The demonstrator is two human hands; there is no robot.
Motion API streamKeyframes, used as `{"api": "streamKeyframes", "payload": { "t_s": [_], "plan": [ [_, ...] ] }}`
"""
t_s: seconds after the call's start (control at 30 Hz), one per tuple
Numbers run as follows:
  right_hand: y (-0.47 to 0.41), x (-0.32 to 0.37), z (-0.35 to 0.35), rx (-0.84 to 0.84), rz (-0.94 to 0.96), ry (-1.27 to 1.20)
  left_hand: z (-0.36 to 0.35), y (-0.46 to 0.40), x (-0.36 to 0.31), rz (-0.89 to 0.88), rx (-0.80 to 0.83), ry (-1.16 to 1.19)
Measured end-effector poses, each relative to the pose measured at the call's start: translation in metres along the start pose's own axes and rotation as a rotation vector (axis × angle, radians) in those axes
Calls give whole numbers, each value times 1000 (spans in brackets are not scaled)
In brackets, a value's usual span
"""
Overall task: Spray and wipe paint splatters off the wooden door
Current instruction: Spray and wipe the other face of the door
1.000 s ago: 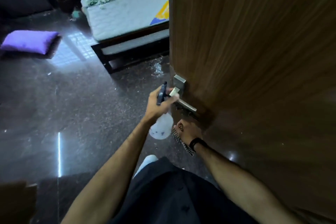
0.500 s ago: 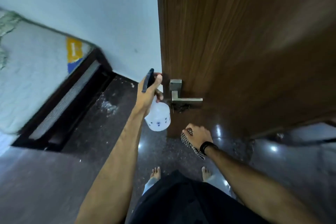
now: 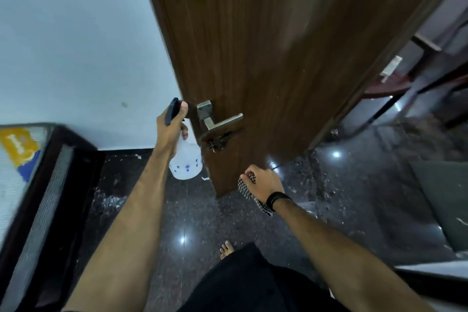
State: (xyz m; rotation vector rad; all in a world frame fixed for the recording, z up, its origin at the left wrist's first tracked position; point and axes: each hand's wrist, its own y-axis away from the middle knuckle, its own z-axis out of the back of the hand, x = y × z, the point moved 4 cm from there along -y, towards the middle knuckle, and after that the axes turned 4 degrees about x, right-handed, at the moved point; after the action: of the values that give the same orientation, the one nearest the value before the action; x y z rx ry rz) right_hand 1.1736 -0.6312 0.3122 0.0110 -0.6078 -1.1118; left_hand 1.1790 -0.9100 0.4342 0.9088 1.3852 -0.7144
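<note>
View swinging right since earlier frame; we are seeing doorway opening. Left hand (image 3: pixel 170 132) gripping spray bottle (image 3: pixel 186 159) frame centre, right hand (image 3: pixel 263 182) clutching checked cloth (image 3: pixel 244 186) beside wooden door (image 3: pixel 266 45). Risk: overspray wetting lever handle (image 3: pixel 222 120), dripping onto glossy floor (image 3: pixel 192 223) near bare foot (image 3: pixel 227 248).

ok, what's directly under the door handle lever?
Just below the lever handle a dark latch bolt is fixed to the wooden door. Blur hides its details and whether it is engaged. No hand covers it.

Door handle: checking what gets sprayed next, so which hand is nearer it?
Left. The left hand, gripping the spray bottle, is just left of the door handle; the right hand holds the cloth lower down.
</note>
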Motion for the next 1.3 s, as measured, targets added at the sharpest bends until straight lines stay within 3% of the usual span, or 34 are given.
{"api": "streamKeyframes", "payload": {
  "t_s": [0.2,0.4,0.5,0.67,0.87,1.03,1.3],
  "plan": [
    [58,-19,-37,-42,-210,-149,-10,43,-2,-14,76,-132],
    [110,5,-75,-39,-277,-194,-15,91,5,-64,263,-223],
    [122,15,-79,-84,-318,-203,-21,109,9,-171,404,-285],
    [142,25,-85,-208,-482,-251,-46,119,6,-403,792,-403],
    [179,43,-103,-352,-744,-355,-89,108,14,-534,1031,-546],
    [224,47,-105,-433,-887,-352,-154,139,9,-826,1329,-773],
    [274,13,-83,-512,-961,-340,-234,173,8,-840,1486,-1016]
  ]
}}
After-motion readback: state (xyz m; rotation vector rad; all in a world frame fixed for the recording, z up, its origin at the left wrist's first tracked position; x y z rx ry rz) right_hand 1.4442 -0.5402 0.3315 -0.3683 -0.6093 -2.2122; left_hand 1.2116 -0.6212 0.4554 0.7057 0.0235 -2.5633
